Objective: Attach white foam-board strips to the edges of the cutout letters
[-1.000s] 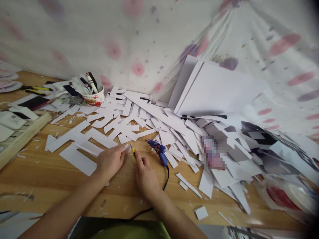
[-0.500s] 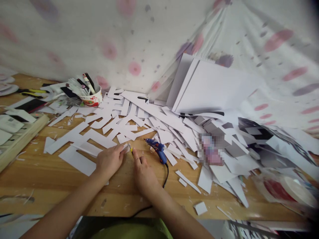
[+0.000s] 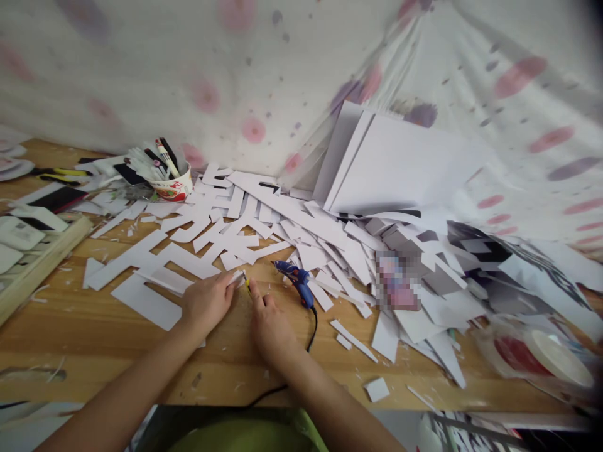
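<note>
Close to the middle of the wooden table point(image 3: 226, 370), my left hand point(image 3: 207, 304) pinches a small white board piece point(image 3: 237, 277). Its fingertips cover part of that piece. My right hand point(image 3: 273, 326) is closed on a small yellow craft knife point(image 3: 247, 284), index finger stretched along it. The blade end meets the right side of the white piece; most of the handle is hidden in the hand. Just right of my right hand lies a blue hot glue gun point(image 3: 301, 289), its nozzle toward the upper left and its black cord running down under my right forearm.
Cut white board scraps point(image 3: 264, 232) spread across the table's back. Large white sheets point(image 3: 391, 163) lean against the plastic-covered wall point(image 3: 188, 63). A paper cup point(image 3: 174, 188) of pens stands back left, near a wooden frame point(image 3: 47, 263). At right lies a wrapped tape roll point(image 3: 541, 358).
The view has shifted very slightly. Both hands keep nearly the same place and hold, with the craft knife still against the white board piece.
</note>
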`<action>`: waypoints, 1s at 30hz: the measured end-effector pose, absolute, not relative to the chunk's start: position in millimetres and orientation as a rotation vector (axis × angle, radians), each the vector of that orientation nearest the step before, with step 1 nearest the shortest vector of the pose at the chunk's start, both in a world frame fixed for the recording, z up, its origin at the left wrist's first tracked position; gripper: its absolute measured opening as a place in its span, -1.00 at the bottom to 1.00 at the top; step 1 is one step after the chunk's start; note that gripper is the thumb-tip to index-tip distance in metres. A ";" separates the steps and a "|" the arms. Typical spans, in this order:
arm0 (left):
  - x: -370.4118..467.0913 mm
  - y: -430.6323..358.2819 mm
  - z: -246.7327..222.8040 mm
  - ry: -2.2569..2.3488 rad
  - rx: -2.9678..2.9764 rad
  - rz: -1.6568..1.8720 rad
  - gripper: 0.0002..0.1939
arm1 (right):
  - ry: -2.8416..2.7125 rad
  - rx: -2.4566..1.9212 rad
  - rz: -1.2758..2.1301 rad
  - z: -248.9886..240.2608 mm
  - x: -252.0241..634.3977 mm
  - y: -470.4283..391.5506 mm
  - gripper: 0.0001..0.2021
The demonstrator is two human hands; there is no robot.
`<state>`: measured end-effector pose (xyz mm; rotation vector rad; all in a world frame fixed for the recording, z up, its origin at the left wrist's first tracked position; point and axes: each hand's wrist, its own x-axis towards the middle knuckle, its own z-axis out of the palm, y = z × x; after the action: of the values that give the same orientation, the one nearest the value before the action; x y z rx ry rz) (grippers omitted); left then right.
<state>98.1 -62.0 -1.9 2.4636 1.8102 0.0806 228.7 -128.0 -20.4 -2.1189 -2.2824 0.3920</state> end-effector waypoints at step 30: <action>96.7 -62.6 -2.9 1.761 2.488 0.073 -0.67 | -2.429 -2.138 0.289 -21.6 229.7 -127.2 -0.34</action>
<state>96.7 -62.6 -2.9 2.4883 1.7614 0.0727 229.7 -127.2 -21.6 -2.1377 -2.4291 0.2888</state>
